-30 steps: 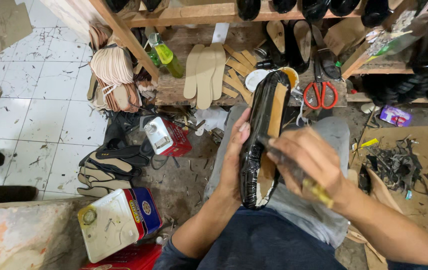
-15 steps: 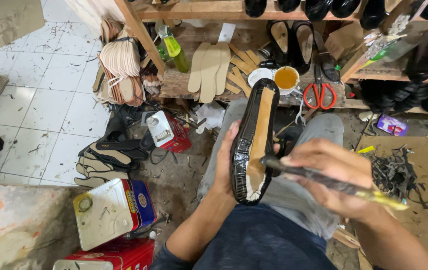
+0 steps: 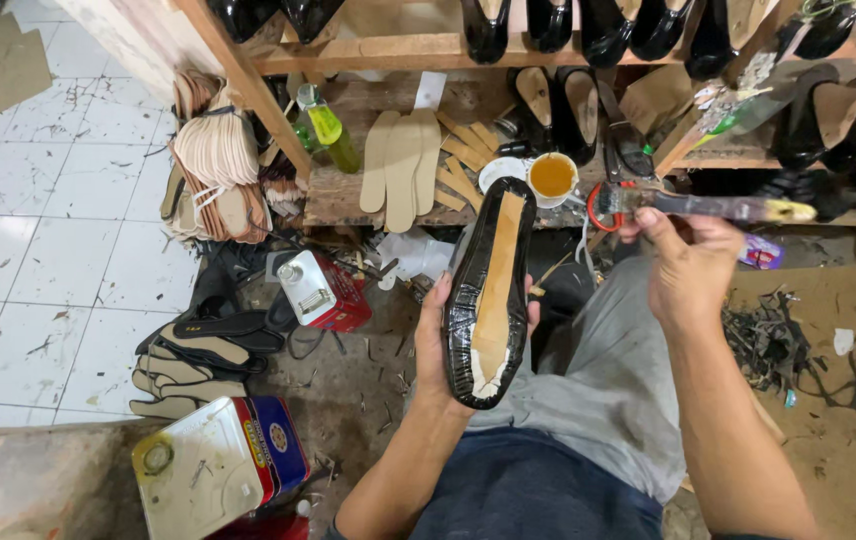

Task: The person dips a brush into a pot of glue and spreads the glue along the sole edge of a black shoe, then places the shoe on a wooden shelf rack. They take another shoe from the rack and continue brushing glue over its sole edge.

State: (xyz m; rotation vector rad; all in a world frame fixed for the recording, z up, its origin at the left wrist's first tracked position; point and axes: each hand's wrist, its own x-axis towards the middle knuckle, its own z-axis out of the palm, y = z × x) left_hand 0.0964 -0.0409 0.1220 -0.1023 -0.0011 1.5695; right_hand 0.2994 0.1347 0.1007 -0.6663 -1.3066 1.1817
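My left hand [image 3: 440, 352] grips a black glossy shoe upper [image 3: 489, 290] turned sole side up, its tan insole board showing, toe pointing away from me. My right hand [image 3: 686, 262] is raised to the right of the shoe and holds a glue brush [image 3: 710, 206] level, bristles pointing left near a small cup of amber glue [image 3: 552, 177] on the low wooden shelf. The brush is apart from the shoe. My grey-trousered lap lies under both hands.
Tan insoles [image 3: 400, 168] lie on the shelf; black shoes [image 3: 568, 25] line the rack above. Red-handled scissors [image 3: 603, 208] sit behind the brush. A stack of insoles [image 3: 216, 152], a small tin can [image 3: 316, 290], black soles [image 3: 210, 335] and a big tin can [image 3: 210, 465] are at left.
My right hand lifted the brush off the shoe's sole and swung it up and right toward the glue cup. The shoe stays in my left hand.
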